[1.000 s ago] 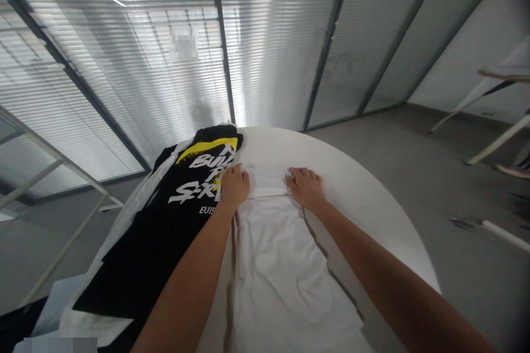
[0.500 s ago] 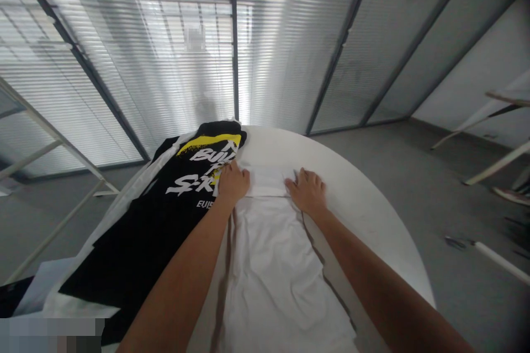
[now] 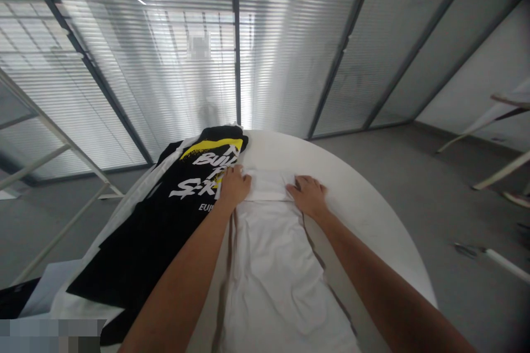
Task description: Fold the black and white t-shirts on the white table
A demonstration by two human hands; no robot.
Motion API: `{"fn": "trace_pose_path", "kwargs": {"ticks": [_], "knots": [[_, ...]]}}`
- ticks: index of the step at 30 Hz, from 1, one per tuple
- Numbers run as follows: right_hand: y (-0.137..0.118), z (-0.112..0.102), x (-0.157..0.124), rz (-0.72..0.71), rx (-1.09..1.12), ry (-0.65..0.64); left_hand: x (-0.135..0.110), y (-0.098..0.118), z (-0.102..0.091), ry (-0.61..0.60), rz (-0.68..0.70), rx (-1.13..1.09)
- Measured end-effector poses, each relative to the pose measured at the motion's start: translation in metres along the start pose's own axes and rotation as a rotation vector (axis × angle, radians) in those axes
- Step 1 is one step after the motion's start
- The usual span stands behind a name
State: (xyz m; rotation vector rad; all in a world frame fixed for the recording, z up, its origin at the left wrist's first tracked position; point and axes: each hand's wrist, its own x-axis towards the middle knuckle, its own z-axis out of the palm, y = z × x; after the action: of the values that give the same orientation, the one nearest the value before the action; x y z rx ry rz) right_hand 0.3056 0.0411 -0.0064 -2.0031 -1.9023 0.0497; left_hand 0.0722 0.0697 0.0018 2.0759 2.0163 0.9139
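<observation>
A white garment, wrinkled along its length, lies on the round white table, with a folded-over band at its far end. At the left end of that band, my left hand is closed on the cloth, thumb toward the middle. My right hand grips the opposite end, its thumb on the band and its fingers bent over the edge. Just left of the garment is a black shirt with white lettering and a yellow stripe. My left hand and forearm cover part of its print.
White cloth shows under the black shirt. The round table curves away at the right. A pale metal frame stands at left, chair legs at right. Behind the table is a glass partition with blinds.
Both hands stay at the ends of the folded band. The whole scene sits slightly lower in view, and the right hand's fingers look a little more bent.
</observation>
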Motion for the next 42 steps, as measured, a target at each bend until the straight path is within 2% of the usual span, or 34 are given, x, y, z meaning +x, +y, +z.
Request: {"fn": "trace_pose_path", "kwargs": {"ticks": [3, 9, 15, 17, 21, 24, 26, 29, 32, 36, 39, 42], "knots": [[0.000, -0.001, 0.000, -0.012, 0.013, 0.024, 0.005, 0.000, -0.010, -0.042, -0.016, -0.162], [0.000, -0.004, -0.001, 0.000, 0.165, 0.049, 0.011, -0.006, -0.037, -0.285, -0.090, -0.396], [0.005, -0.001, 0.003, 0.044, 0.326, 0.078, 0.007, -0.009, -0.046, -0.356, -0.039, -0.517], [0.008, 0.002, 0.005, 0.026, 0.427, 0.087, 0.007, -0.008, -0.050, -0.400, -0.100, -0.541], [0.011, 0.005, 0.010, -0.069, 0.658, 0.157, 0.008, -0.004, -0.059, -0.490, -0.312, -0.690], [0.010, 0.006, 0.014, -0.027, 0.836, 0.194, 0.011, -0.003, -0.062, -0.468, -0.370, -0.893], [0.009, 0.005, 0.015, 0.040, 0.987, 0.175, 0.012, -0.003, -0.062, -0.442, -0.378, -1.020], [0.007, 0.000, 0.013, 0.132, 1.178, 0.118, 0.014, -0.006, -0.061, -0.425, -0.342, -1.147], [0.003, -0.008, 0.008, 0.166, 1.226, 0.075, 0.015, -0.009, -0.059, -0.448, -0.276, -1.198], [-0.001, -0.016, 0.002, 0.122, 1.297, 0.061, 0.016, -0.010, -0.056, -0.385, -0.198, -1.154], [0.000, -0.018, -0.001, 0.044, 1.319, 0.204, 0.015, -0.008, -0.056, -0.336, -0.102, -1.017], [0.004, -0.017, -0.001, -0.094, 1.229, 0.304, 0.013, -0.007, -0.059, -0.337, -0.041, -0.966]]}}
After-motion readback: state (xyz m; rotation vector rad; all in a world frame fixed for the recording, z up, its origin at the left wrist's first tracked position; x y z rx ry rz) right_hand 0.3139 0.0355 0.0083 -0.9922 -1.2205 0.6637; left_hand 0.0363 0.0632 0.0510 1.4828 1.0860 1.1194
